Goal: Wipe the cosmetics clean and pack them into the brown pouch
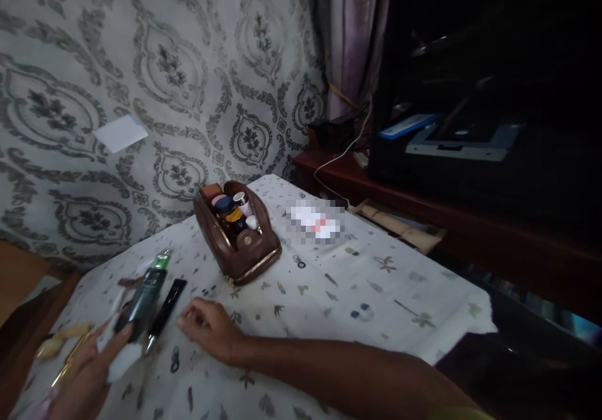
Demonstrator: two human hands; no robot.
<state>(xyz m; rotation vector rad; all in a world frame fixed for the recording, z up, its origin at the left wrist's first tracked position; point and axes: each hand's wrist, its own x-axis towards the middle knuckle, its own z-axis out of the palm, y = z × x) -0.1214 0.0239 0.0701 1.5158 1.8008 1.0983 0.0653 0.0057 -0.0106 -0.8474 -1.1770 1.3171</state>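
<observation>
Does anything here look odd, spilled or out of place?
The white, red-marked item does: coarse squares blot it out, so I cannot tell what it is. The patterned table cover also has an uneven corner at the picture's right, perhaps torn. I see no spill around the open brown bag.

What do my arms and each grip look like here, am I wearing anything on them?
The left grip and right grip are ungloved hands. The right forearm is bare, with yellowish fabric, likely a sleeve edge, at the picture's bottom. A pinkish patch near the left wrist is too blurred to identify.
</observation>
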